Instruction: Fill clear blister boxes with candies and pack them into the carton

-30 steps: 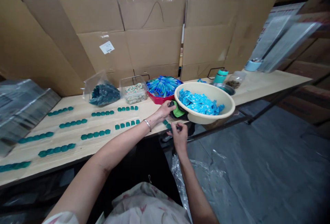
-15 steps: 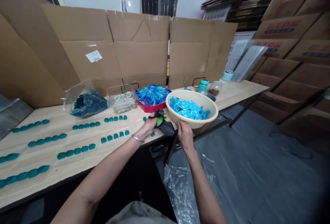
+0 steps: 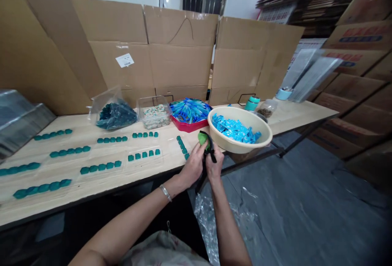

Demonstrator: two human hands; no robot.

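A soft black-and-green cloth piece (image 3: 203, 137) is between my hands at the table's front edge; its exact kind I cannot make out. My left hand (image 3: 194, 163) wears a silver bangle at the wrist and grips the green side. Closed around the black part is my right hand (image 3: 214, 164), just below the cream basin (image 3: 245, 146). Light-blue wrapped pieces (image 3: 234, 129) fill that basin. Left of my hands runs a short row of teal pieces (image 3: 183, 147). Behind them stands a red tray (image 3: 190, 126) heaped with blue slender packets (image 3: 190, 110).
Further rows of teal pieces (image 3: 101, 167) lie across the table's left. A plastic bag (image 3: 116, 115) and a clear box (image 3: 154, 119) stand near the cardboard wall (image 3: 180, 61). A teal bottle (image 3: 252, 103) and a jar (image 3: 267, 108) sit behind the basin. Plastic film (image 3: 205, 217) covers some floor.
My right hand has left the basin's rim and come to the cloth piece, which both hands now hold. My left hand moved right. The view has shifted, so the table's contents appear further right.
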